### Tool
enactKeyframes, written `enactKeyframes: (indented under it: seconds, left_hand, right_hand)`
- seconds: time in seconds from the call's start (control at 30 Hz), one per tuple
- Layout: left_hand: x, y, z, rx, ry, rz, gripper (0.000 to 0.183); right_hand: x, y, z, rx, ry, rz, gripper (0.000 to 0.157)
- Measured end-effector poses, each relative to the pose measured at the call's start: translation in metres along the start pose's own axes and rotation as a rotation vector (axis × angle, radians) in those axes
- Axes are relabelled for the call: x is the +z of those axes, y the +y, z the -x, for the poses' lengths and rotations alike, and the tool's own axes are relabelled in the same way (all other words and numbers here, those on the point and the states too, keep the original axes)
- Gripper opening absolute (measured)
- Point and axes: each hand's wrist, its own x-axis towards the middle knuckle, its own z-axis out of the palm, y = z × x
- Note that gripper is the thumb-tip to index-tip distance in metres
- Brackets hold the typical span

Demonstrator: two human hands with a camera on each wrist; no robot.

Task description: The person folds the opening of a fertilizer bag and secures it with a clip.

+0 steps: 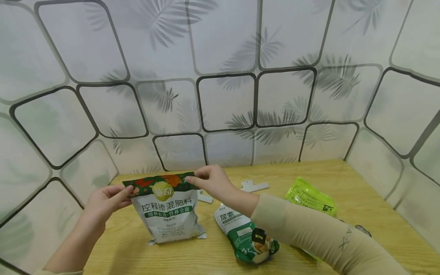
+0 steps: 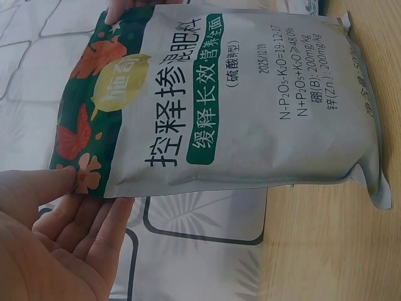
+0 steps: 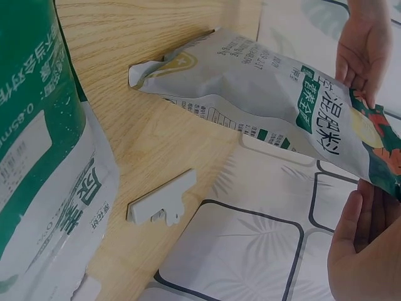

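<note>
A white fertilizer bag (image 1: 168, 217) with a green, flower-printed top band stands upright on the wooden table, its printed front facing me. My left hand (image 1: 103, 202) pinches the top left corner between thumb and fingers. At the top right corner, my right hand (image 1: 214, 183) pinches the band the same way, so the top edge is stretched between both hands. In the left wrist view the left thumb lies over the band's front, fingers behind it. A green-and-white bag (image 1: 237, 233) lies just right of the held bag, partly under my right forearm.
Toward the back lies a white clip (image 1: 254, 186); another white clip (image 1: 205, 197) is partly hidden by the held bag. A bright green bag (image 1: 309, 196) lies at right, partly covered by my sleeve, with a small dark object (image 1: 363, 230) nearby. Patterned cloth walls (image 1: 227, 103) surround the table.
</note>
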Motion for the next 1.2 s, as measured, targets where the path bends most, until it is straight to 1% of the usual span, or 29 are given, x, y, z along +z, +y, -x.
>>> enactKeyframes:
  seconds: [0.27, 0.53, 0.63, 0.73, 0.97, 1.07, 1.2]
  left_hand:
    - [0.0001, -0.0008, -0.0007, -0.006, -0.003, -0.021, 0.028]
    - [0.0004, -0.0029, -0.002, 0.009, -0.021, -0.003, 0.029]
    - [0.0011, -0.0032, -0.002, 0.004, -0.024, 0.014, 0.028]
    - [0.0019, -0.0037, -0.0018, -0.003, -0.021, 0.034, 0.027]
    - [0.0016, -0.0039, -0.0044, -0.056, -0.015, 0.06, 0.028]
    - [0.0018, -0.0047, -0.0046, -0.052, -0.02, 0.074, 0.028]
    - [0.0019, -0.0061, -0.004, -0.036, -0.035, 0.131, 0.028]
  right_hand:
    - [0.0004, -0.0015, 0.0004, -0.007, -0.007, 0.016, 0.037]
    - [0.0009, -0.0016, -0.0008, -0.052, -0.015, 0.039, 0.047]
    - [0.0014, -0.0025, -0.0012, -0.058, -0.015, 0.044, 0.049]
    - [0.0024, -0.003, -0.002, -0.045, -0.013, 0.041, 0.052]
    - [0.002, -0.006, -0.0019, 0.031, -0.021, -0.014, 0.052]
    - [0.0019, -0.006, -0.0023, 0.04, -0.025, -0.015, 0.051]
    - [0.0032, -0.0043, -0.0033, 0.04, -0.022, -0.014, 0.052]
